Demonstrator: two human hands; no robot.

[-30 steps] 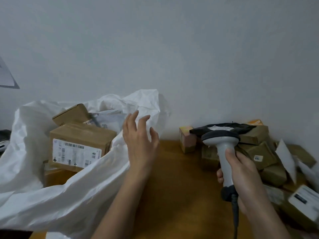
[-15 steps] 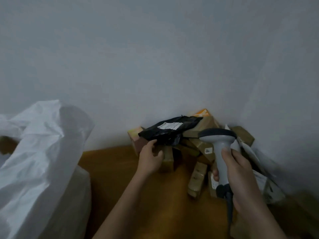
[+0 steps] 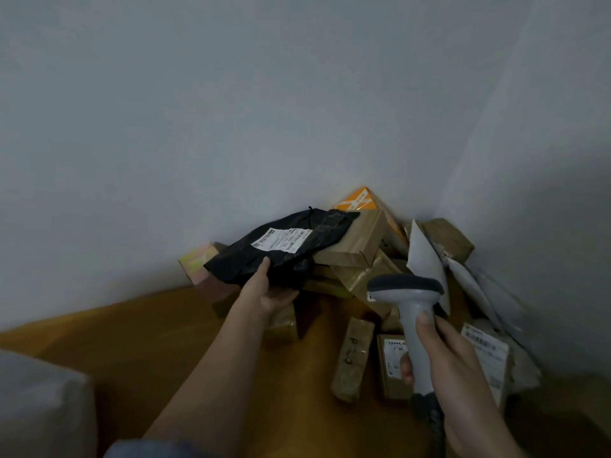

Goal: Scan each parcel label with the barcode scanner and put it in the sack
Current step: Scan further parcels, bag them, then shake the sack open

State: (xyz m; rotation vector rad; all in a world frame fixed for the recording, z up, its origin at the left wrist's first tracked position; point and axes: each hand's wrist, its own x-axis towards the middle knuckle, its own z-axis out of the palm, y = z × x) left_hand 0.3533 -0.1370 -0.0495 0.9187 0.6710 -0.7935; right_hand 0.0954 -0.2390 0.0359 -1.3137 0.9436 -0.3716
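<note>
The brown wooden counter (image 3: pixel 158 352) runs into the corner of the grey walls; a pile of brown cardboard boxes (image 3: pixel 355 246) sits on it there; a long brown taped parcel (image 3: pixel 352 358) lies flat on the wood just beside the pile.

We're looking into a dim corner: a plain pale-grey wall (image 3: pixel 205 120) fills the upper frame, a second wall (image 3: pixel 545 193) closes the right side, and a brown wooden tabletop (image 3: pixel 139 352) spreads across the lower middle.
</note>
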